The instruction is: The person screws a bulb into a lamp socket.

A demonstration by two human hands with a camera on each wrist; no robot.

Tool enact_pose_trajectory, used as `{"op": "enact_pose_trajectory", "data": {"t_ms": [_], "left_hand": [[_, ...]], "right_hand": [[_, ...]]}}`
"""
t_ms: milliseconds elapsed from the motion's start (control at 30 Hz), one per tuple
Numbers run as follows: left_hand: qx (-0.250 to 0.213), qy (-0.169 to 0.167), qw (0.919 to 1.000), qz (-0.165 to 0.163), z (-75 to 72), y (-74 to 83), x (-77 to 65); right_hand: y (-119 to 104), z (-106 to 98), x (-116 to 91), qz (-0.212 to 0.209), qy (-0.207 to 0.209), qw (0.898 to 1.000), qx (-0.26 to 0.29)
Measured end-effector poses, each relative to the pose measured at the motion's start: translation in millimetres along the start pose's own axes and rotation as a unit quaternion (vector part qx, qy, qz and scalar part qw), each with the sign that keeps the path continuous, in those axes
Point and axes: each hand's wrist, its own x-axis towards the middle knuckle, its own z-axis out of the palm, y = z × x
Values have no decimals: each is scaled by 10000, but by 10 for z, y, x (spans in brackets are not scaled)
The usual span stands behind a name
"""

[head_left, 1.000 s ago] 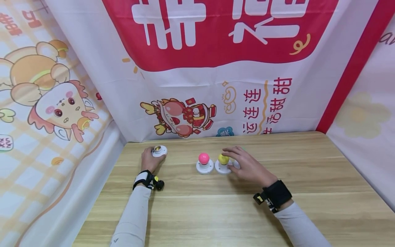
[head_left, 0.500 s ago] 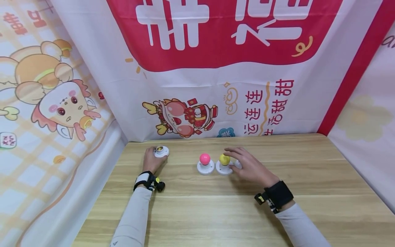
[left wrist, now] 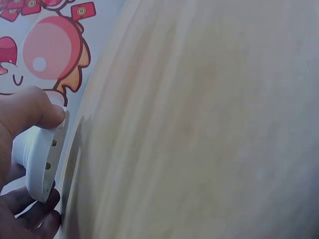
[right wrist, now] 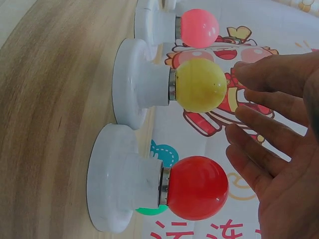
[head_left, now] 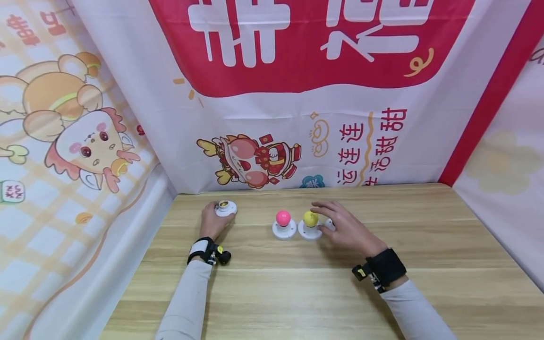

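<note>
My left hand [head_left: 214, 221] grips a white round lamp socket [head_left: 226, 208] by its base, at the far left of the table. In the left wrist view the socket [left wrist: 39, 162] sits between thumb and fingers, its brass screws showing. No bulb sits in its opening. My right hand [head_left: 345, 231] hovers behind and right of a yellow bulb [head_left: 310, 218], its fingers loosely bent and holding nothing. That bulb is seated in a white socket [right wrist: 130, 84]. In the right wrist view a red bulb [right wrist: 198, 188] in its own socket lies under the hand; the hand mostly hides it in the head view.
A pink bulb [head_left: 283, 218] in a white socket stands just left of the yellow one, so the three lit-up colours form a row. The wooden table [head_left: 272, 293] ends at a printed cloth backdrop [head_left: 255, 113]. Another printed cloth [head_left: 76, 141] hangs at the left.
The left hand has shifted slightly to the right with the socket. The right hand stays near the yellow bulb. The head view has shifted a little.
</note>
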Motion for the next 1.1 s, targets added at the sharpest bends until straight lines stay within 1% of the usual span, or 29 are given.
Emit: {"op": "enact_pose_trajectory", "data": {"t_ms": [133,300,400,600,900,1100], "left_hand": [[81,5,9999,-69,45,39,-41],[-122,-82,9999,-75,70,112,-112],[-244,-139,9996,-20,72,143,-142],[-292,-204,9993,67,91,177,-185],[-451,-372,9982,122,172,287,-262],[-500,-391,9974,347,241,352,-306]], "right_hand": [[10,10,-1,33,-16,10000,-10],[15,11,-7,42,-12,10000,8],[15,11,-6,23,3,10000,16],[11,16,-8,41,-4,10000,-27],[-17,1,-23,30,-35,10000,6],[-13,-26,-22,92,-5,10000,9]]}}
